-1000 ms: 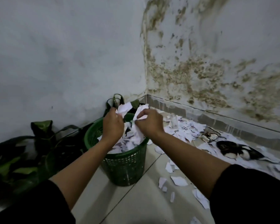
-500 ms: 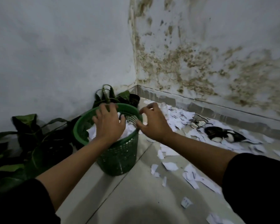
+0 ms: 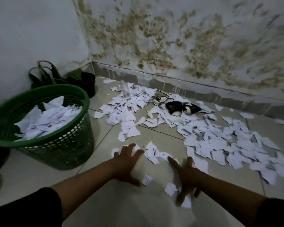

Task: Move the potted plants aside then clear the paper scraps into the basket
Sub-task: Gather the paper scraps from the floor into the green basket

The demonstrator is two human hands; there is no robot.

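Both hands, left (image 3: 127, 163) and right (image 3: 186, 176), spread wide and flat on floor (image 3: 39, 176) among near paper scraps (image 3: 220, 145); green basket (image 3: 59, 145) left, part filled.

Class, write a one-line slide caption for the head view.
Both open hands, left and right, reach for paper scraps beside the part-filled green basket.

Black sleeves pushed up above both elbows, bare forearms, no rings or watch visible
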